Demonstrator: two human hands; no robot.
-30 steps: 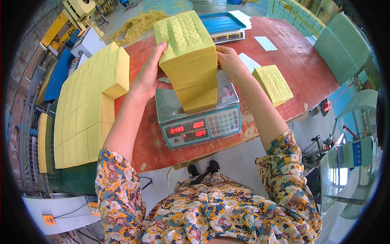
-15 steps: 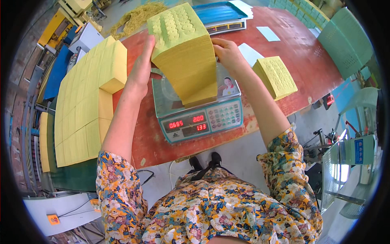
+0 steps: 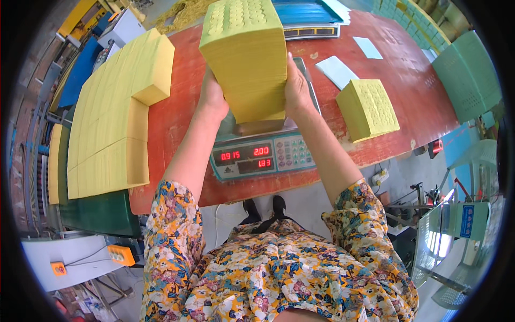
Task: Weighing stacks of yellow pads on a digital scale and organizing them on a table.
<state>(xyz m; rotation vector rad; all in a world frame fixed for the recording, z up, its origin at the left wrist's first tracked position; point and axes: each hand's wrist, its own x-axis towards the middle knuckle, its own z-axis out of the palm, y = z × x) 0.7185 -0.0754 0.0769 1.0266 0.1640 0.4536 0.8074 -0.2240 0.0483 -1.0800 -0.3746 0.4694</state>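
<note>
Clasping a tall stack of yellow paper (image 3: 247,72) from both sides, the person before me stands at a red worktop (image 3: 402,64). The left hand (image 3: 215,96) presses on the stack's left face and the right hand (image 3: 298,88) on its right face, so each is filled by the one load. That stack stands upright over the pan of a digital scale (image 3: 292,153) with lit red figures; from where I am, I can't quite tell whether its base touches the metal. A smaller yellow stack (image 3: 370,110) sits to the right, near a pale sheet (image 3: 337,71). Bigger rows of yellow blocks (image 3: 107,118) fill the left, and a blue-topped scale (image 3: 308,15) stands behind.
</note>
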